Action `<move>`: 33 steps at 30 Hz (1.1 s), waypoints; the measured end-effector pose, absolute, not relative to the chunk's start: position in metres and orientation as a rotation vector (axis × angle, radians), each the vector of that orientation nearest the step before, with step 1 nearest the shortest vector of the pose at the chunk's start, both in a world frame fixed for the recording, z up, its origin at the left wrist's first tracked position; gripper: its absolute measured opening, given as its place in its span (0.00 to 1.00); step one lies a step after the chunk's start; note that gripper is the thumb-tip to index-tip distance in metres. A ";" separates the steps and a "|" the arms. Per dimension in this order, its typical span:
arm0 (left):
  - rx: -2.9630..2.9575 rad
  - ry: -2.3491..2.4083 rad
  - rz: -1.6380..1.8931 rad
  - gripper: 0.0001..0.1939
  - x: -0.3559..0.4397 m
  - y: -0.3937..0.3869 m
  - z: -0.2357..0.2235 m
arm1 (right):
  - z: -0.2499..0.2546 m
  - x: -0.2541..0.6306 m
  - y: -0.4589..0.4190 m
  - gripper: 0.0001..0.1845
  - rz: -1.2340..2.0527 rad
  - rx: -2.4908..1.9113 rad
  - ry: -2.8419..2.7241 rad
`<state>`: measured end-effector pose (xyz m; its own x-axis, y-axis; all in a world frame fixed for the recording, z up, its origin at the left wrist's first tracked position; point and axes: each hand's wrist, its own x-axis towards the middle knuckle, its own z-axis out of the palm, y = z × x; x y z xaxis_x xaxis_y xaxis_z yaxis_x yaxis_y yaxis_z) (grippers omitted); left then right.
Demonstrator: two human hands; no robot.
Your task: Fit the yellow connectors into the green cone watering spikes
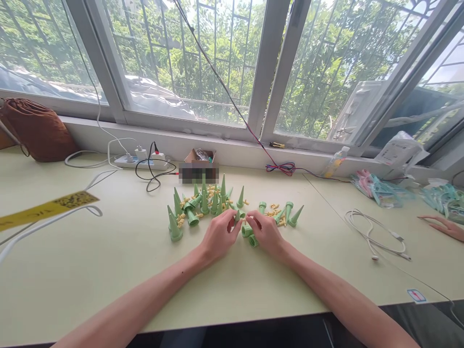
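Observation:
My left hand [221,231] is closed, thumb and fingers pinched around a green plastic spike [237,216]. Close beside it, my right hand [267,233] pinches a small yellow plastic piece [244,221] at the spike; whether the two parts are joined I cannot tell. Just under the right fingers lie green threaded sockets [253,240]. Beyond the left hand, several green spikes [175,229] stand point up, with small yellow pieces [180,221] scattered among them. More yellow pieces [274,211] and a tilted green spike [297,216] lie past the right hand.
A small open cardboard box [213,157] stands behind the spikes, beside a power strip [145,159] with cables. A coiled white cable [377,234] lies at right, near another person's hand [444,227]. Bagged items [380,188] sit by the window; a brown bag [36,128] stands left.

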<state>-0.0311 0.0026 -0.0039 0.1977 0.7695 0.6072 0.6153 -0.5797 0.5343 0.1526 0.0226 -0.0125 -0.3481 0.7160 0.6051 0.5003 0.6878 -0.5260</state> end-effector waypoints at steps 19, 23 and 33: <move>2.137 1.167 1.266 0.10 -0.034 0.004 -0.006 | -0.011 0.158 0.026 0.16 0.374 -0.837 -2.112; 2.143 1.116 1.266 0.10 -0.034 0.002 -0.004 | -0.010 0.157 0.025 0.18 0.394 -0.856 -2.098; 2.260 0.998 1.304 0.07 -0.031 -0.004 -0.001 | -0.009 0.157 0.023 0.20 0.402 -0.907 -2.085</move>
